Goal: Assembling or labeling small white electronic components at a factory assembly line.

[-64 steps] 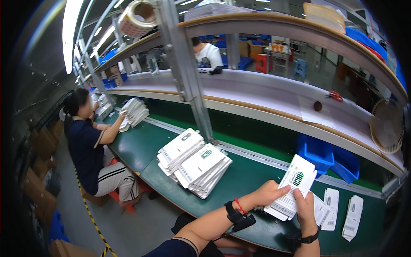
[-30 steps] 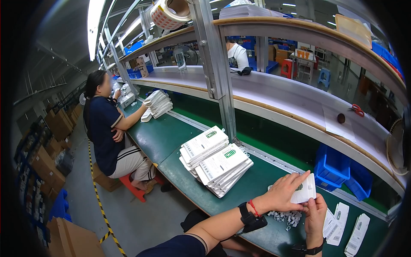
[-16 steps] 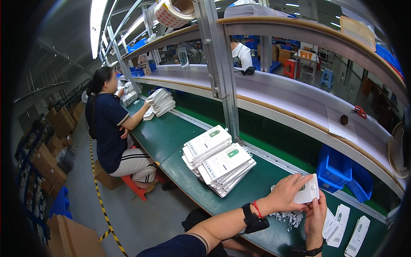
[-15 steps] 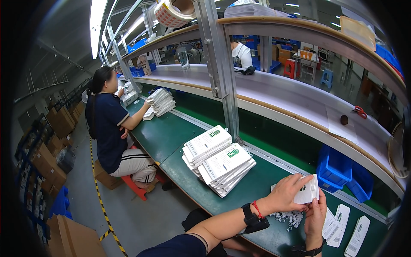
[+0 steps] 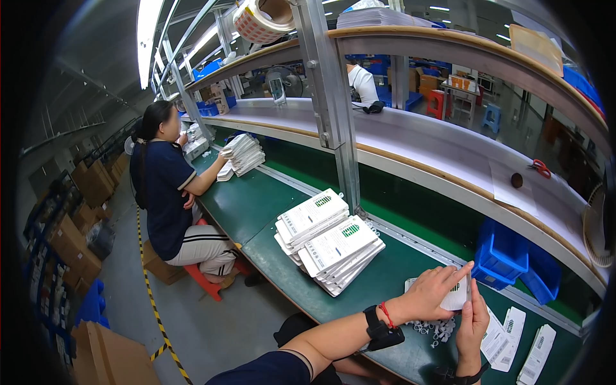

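The index finger of the left hand [image 5: 428, 294] stretches across the top of a white package [image 5: 454, 298] with green print, thumb at its lower edge, while the right hand [image 5: 472, 324] holds its right side, fingers close together and upright along the edge. Two seconds earlier the package was raised with its printed face in full view; now it is lowered, turned and largely covered by the left hand. Half a second ago more of its right end showed. Beneath the hands lie small white pieces [image 5: 436, 330], mostly hidden in the first frame. More white packages [image 5: 537, 354] lie to the right on the green table [image 5: 256, 256], blue bins [image 5: 500, 256] behind them. Two stacks [image 5: 338, 247] stand unchanged at left, beyond which a seated co-worker [image 5: 165, 192] touches another pile [image 5: 244, 154].
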### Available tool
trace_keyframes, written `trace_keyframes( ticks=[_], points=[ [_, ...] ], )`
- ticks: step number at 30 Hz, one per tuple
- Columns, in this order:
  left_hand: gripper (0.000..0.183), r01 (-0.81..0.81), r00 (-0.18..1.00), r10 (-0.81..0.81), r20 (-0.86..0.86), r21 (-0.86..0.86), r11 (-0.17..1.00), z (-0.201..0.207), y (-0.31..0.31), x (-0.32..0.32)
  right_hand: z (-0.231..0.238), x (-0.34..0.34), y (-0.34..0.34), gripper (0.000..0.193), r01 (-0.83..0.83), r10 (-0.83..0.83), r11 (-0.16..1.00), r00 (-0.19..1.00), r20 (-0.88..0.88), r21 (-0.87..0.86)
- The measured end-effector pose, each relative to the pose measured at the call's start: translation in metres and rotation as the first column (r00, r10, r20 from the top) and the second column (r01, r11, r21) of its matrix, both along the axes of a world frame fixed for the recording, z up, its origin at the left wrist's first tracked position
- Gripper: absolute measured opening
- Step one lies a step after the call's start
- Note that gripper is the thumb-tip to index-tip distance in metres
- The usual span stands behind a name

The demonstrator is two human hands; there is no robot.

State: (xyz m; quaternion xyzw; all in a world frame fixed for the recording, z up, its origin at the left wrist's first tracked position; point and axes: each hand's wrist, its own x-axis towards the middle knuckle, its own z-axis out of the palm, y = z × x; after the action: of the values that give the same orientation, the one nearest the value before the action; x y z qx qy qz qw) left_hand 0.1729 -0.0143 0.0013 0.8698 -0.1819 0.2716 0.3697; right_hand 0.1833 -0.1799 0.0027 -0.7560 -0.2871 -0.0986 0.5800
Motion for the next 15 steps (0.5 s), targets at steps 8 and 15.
trace_keyframes(
  ticks=[8,15],
  points=[
    [0.081,0.021,0.995,-0.037,0.092,0.175,0.984,0.003,0.000,-0.001,-0.020,0.014,-0.005,0.022,0.003,0.058,0.954,0.980,-0.192,0.301],
    [0.091,0.052,0.988,-0.086,0.125,0.249,0.967,0.004,0.001,-0.008,-0.013,0.009,-0.003,0.012,-0.009,0.139,0.926,0.938,-0.318,0.376]
  ],
)
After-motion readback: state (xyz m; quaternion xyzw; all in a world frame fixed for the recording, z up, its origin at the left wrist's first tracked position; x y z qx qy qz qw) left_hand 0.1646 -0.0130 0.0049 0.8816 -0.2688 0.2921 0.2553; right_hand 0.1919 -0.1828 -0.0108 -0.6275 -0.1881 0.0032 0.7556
